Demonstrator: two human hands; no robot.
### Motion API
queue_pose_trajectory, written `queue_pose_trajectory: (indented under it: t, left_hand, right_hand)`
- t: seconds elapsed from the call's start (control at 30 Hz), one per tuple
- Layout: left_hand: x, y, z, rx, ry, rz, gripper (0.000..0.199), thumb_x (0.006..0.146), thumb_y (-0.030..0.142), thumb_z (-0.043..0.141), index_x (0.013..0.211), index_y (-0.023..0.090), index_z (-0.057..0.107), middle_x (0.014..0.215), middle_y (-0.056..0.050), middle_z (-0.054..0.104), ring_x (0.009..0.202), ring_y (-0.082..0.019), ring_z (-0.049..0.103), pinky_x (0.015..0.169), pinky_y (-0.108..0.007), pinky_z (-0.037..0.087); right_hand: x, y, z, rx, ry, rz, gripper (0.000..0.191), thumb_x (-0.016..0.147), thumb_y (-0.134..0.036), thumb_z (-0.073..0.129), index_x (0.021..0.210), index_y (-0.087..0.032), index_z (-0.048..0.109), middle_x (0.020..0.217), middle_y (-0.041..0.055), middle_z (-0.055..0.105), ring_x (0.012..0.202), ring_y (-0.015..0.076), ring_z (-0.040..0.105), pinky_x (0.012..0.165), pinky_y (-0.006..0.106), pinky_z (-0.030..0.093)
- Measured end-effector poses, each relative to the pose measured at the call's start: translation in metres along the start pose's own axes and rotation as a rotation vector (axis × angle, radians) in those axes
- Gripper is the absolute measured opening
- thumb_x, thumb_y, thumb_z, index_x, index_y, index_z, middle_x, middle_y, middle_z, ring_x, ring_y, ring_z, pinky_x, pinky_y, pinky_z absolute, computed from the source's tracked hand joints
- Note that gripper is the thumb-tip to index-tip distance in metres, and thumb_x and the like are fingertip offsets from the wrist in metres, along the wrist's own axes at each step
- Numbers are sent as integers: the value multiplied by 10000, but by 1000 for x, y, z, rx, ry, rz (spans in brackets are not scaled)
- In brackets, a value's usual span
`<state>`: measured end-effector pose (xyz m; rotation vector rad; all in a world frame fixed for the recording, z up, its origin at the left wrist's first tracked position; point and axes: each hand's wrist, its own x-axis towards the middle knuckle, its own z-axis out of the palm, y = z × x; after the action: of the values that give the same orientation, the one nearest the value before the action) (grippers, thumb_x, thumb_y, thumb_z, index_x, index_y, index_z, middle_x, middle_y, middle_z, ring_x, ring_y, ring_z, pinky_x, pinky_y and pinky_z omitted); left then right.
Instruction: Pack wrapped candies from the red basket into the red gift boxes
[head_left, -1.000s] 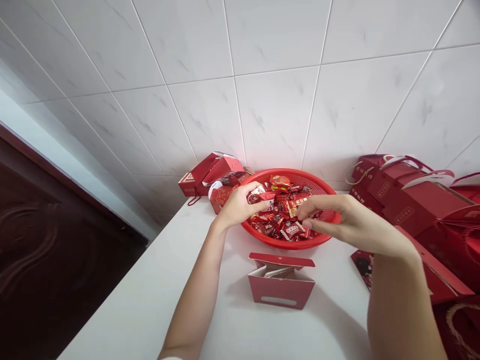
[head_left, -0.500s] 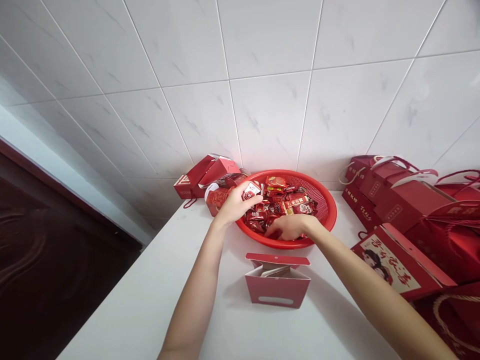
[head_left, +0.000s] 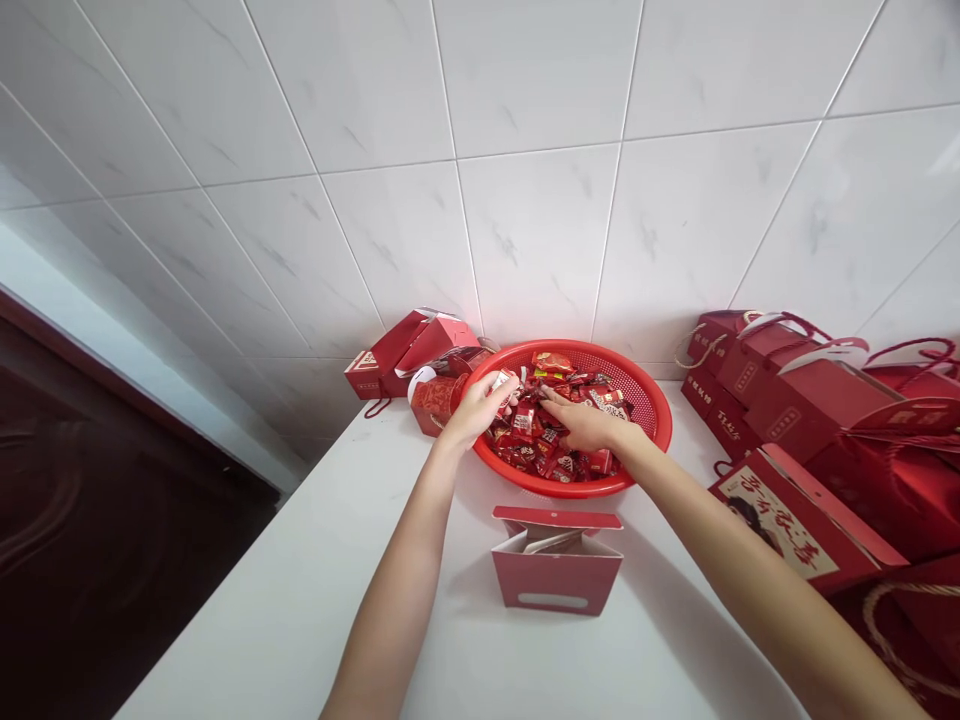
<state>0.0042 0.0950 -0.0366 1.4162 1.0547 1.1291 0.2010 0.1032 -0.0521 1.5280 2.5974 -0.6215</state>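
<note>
White table (head_left: 322, 590), its left edge running diagonally up toward the tiled wall (head_left: 525, 230), a broad strip of surface between that edge and the left forearm (head_left: 397, 580); red basket (head_left: 570, 489), near the wall, holding a heap of wrapped sweets (head_left: 536, 450); open red box (head_left: 559, 585), upright, just in front of the basket and between the arms; red gift boxes (head_left: 814, 400), closely packed along the right side; left hand (head_left: 472, 412), over the basket's left rim, thumb and fingers closed on a white-and-red packet (head_left: 505, 381); right hand (head_left: 589, 424), palm down, fingers extended and touching the sweets, whether pinching any cannot be told; sweets beneath the right hand hidden; the packet partly covered by the left fingers; pale contents of the open red box hard to make out; gift boxes at far right cut off by the frame; lettering on most wrappers too small to read
</note>
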Motion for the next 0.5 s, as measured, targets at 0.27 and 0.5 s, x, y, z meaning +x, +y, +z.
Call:
queue_pose_trajectory:
  t: [0.27, 0.5]
  left_hand:
    - [5, -4, -7, -148, -42, -134, 589, 780, 730, 595, 892, 161, 699, 708, -61, 679, 709, -211, 641, 630, -307, 457]
    - [5, -6, -6, -145, -30, -135, 563, 800, 697, 599, 856, 149, 709, 702, -64, 683, 675, -201, 631, 635, -310, 457]
  right_hand:
    - [-1, -8, -2, -146, 269, -58, 520, 791, -48, 513, 1285, -163, 628, 1467, 138, 507, 1215, 282, 607, 912, 313, 488]
    - [1, -28, 5, -260, -86, -101, 564, 722, -371, 798, 1212, -135, 648, 1216, 161, 656, 1048, 307, 665, 773, 295, 497]
